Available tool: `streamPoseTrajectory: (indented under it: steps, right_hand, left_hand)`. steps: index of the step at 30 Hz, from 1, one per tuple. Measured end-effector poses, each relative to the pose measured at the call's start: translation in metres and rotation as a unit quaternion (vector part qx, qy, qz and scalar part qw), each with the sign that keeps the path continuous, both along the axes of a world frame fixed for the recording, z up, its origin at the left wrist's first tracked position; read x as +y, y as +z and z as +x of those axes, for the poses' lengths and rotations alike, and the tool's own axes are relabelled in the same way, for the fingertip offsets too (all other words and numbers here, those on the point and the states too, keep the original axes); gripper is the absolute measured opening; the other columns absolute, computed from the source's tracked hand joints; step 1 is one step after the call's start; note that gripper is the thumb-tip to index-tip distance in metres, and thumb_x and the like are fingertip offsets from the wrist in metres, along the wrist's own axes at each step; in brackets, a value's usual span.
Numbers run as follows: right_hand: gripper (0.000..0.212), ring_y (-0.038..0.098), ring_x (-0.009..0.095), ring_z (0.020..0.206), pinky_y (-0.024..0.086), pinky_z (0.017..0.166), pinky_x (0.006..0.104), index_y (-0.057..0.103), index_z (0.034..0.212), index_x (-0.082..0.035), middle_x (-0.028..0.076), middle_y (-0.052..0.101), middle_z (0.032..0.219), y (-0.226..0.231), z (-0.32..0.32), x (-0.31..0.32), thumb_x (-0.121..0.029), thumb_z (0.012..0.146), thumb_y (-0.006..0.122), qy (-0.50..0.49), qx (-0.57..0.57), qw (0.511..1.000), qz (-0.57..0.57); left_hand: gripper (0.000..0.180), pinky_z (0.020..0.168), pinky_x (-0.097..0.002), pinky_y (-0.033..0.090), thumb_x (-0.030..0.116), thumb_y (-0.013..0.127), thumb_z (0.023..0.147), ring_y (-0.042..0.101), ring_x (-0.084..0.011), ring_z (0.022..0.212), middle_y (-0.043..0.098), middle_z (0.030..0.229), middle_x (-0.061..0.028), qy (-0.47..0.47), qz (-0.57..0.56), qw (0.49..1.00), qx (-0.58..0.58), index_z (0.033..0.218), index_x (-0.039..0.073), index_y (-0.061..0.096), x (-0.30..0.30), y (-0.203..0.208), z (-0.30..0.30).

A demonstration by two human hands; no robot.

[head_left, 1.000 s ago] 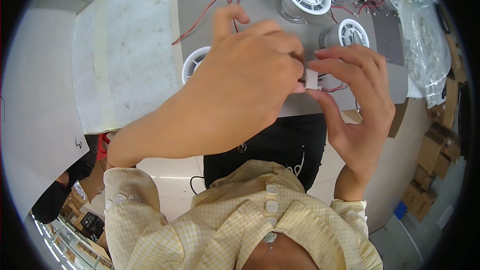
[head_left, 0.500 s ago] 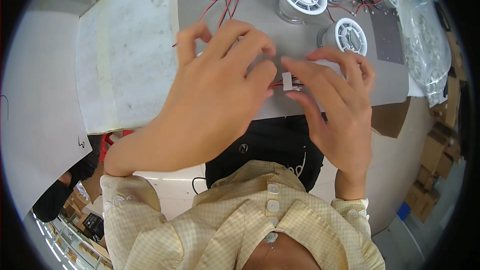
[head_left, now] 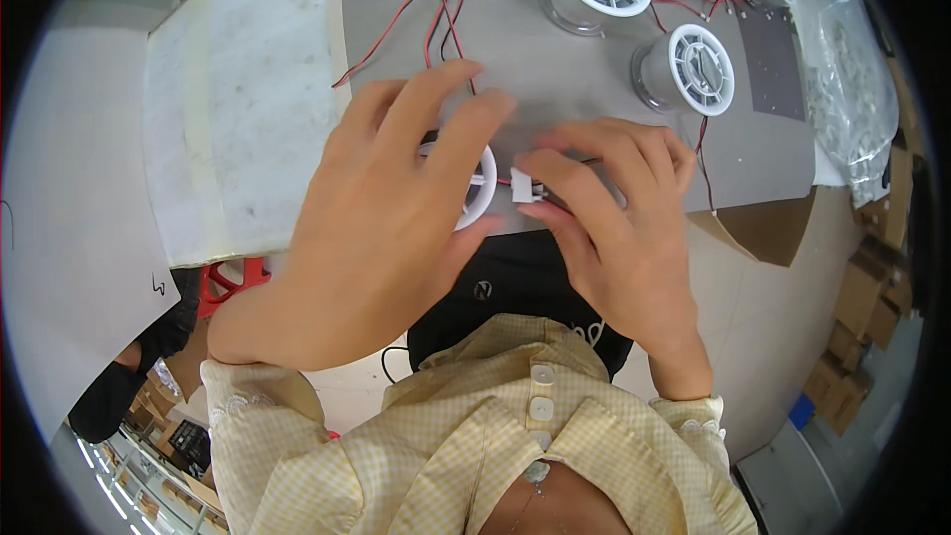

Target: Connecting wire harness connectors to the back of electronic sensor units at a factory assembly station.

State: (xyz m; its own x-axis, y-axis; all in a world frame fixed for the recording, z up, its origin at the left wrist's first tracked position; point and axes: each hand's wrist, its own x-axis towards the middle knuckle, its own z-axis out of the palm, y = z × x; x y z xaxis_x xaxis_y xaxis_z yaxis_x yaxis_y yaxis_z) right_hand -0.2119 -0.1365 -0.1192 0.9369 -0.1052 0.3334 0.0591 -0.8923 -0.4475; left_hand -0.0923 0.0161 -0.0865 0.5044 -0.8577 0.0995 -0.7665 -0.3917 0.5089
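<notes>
My left hand (head_left: 391, 173) curves over a round white-rimmed housing (head_left: 482, 188), thumb at its near edge and fingers at its far side; most of the housing is hidden beneath the hand. Just to the right, my right hand (head_left: 619, 208) pinches a small white block-shaped connector (head_left: 521, 185) between thumb and forefinger. A short red wire runs from the connector toward the housing. Beyond my left hand, thin red and black wires (head_left: 433, 25) trail over the grey mat from the far row of housings.
Several clear cups with white spoked tops, such as one housing (head_left: 700, 69), stand at the back and right of the grey mat (head_left: 584, 79). A clear plastic bag (head_left: 842, 89) lies at the right edge. An open cardboard box (head_left: 763, 228) sits below the table's right edge.
My right hand and the connector have moved left and slightly nearer to me. The white rim under my left hand now shows. That hand's fingers have shifted left.
</notes>
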Motion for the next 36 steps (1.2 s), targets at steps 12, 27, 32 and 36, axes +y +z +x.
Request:
streamPoseTrajectory:
  steps: [12,27,32,36]
  right_hand:
    - [0.034,0.059,0.027,0.088,0.044,0.079,0.0373,0.071,0.103,-0.005,0.008,0.063,0.097,-0.012,0.000,-0.011,-0.007,0.070,0.079,0.042,-0.078,0.993,0.076]
    - [0.034,0.061,0.026,0.076,0.049,0.064,0.0338,0.073,0.099,-0.001,0.010,0.063,0.086,-0.016,0.003,-0.009,-0.007,0.066,0.080,0.028,-0.133,0.976,0.171]
    - [0.034,0.064,0.026,0.079,0.051,0.068,0.0314,0.071,0.102,0.003,0.014,0.067,0.091,-0.010,-0.001,-0.008,-0.003,0.070,0.081,0.027,-0.102,0.980,0.169]
    - [0.034,0.064,0.025,0.079,0.051,0.068,0.0311,0.071,0.102,0.003,0.015,0.067,0.091,-0.009,-0.002,-0.010,-0.004,0.069,0.081,0.007,-0.091,0.971,0.220]
  left_hand:
    - [0.065,0.087,-0.0357,0.053,0.000,0.085,0.059,0.063,-0.0305,0.104,0.066,0.115,-0.0088,-0.045,-0.036,0.994,0.095,0.119,0.008,0.062,0.011,-0.003,0.010]
    - [0.061,0.083,-0.0315,0.054,0.007,0.088,0.061,0.065,-0.0236,0.104,0.069,0.116,-0.0060,-0.075,-0.109,0.983,0.124,0.118,0.008,0.066,0.008,-0.021,0.022]
    - [0.061,0.072,-0.0264,0.053,0.010,0.088,0.063,0.064,-0.0178,0.102,0.068,0.118,-0.0031,-0.066,-0.121,0.979,0.148,0.120,0.010,0.066,0.010,-0.026,0.023]
    - [0.061,0.068,-0.0250,0.052,0.012,0.089,0.063,0.064,-0.0161,0.101,0.068,0.118,-0.0025,-0.070,-0.122,0.981,0.133,0.120,0.010,0.067,0.008,-0.027,0.022]
